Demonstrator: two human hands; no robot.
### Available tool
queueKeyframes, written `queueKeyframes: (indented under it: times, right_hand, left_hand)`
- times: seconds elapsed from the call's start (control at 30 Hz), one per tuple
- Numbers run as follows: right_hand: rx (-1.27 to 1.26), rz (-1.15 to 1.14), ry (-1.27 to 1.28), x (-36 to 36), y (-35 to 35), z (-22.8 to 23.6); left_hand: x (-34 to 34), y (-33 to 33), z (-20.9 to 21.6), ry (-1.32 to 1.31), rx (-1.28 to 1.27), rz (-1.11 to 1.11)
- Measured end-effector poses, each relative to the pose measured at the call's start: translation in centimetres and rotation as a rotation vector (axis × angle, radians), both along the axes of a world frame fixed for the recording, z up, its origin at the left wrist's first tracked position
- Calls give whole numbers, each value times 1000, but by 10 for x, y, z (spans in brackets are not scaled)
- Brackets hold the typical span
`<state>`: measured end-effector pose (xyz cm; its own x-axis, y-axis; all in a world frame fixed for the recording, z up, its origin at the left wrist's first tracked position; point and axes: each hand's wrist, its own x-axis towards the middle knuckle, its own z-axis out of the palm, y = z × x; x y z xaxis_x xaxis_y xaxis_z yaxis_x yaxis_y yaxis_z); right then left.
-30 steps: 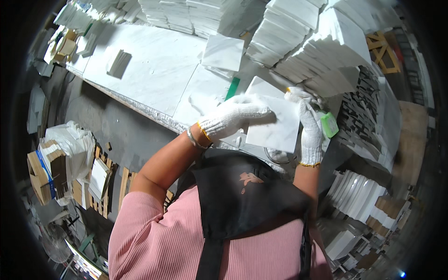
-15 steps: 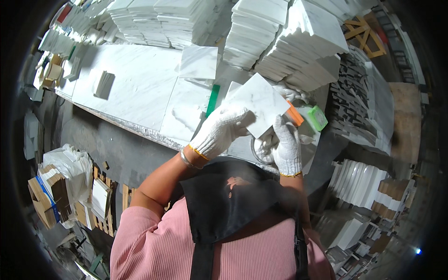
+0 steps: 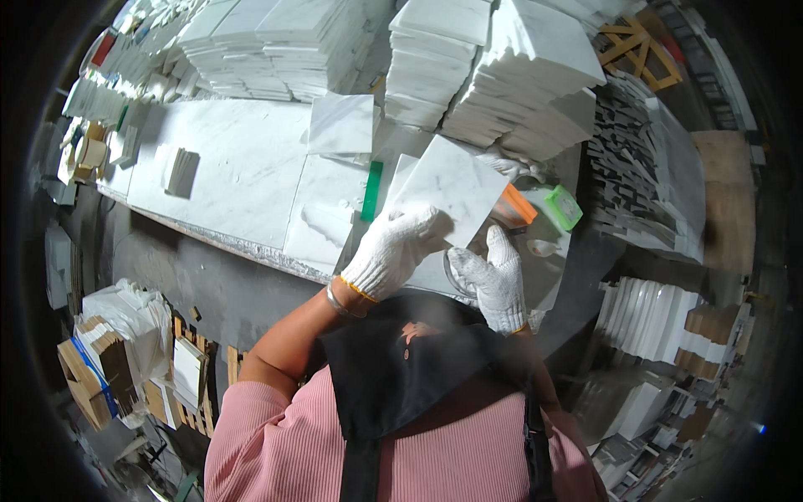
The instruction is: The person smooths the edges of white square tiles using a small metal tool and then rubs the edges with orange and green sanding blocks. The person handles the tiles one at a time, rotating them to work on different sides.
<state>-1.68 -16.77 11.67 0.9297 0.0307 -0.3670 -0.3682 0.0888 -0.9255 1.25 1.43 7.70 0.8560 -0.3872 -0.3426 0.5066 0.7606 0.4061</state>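
Note:
My left hand (image 3: 393, 247), in a white knit glove, grips a square white marble tile (image 3: 456, 188) with grey veins by its near left edge. The tile is held tilted over the bench. My right hand (image 3: 499, 280), gloved too, is just below the tile's near corner, fingers and thumb apart, holding nothing. Beneath it, a round container's rim (image 3: 452, 272) is mostly hidden. An orange block (image 3: 516, 207) lies beside the tile's right corner, and a bright green block (image 3: 563, 207) is farther right. A green strip (image 3: 372, 191) lies left of the tile.
Tall stacks of marble tiles (image 3: 435, 63) line the bench's far side. Another tile (image 3: 341, 124) lies on the white slab top (image 3: 226, 167). Dark-edged stone pieces (image 3: 623, 159) are piled at right. Wrapped bundles (image 3: 125, 326) and a pallet (image 3: 196, 376) stand on the floor at left.
My right hand has come off the tile's right edge and moved down toward me, its fingers spreading. My left hand still holds the tile. The whole view has shifted slightly.

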Motion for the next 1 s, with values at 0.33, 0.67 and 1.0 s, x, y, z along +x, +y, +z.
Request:
queueKeyframes:
  times: [0.33, 0.67, 1.0]
  right_hand:
    - [68, -108, 75, 16, -24, -11]
    - [-575, 79, -313, 10, -36, -51]
    - [-1314, 255, -315, 79, -80, 6]
  left_hand:
    - [6, 26, 30, -266, 774, -153]
    - [22, 34, 43, -747, 1704, -342]
    - [41, 49, 24, -1198, 1777, -190]
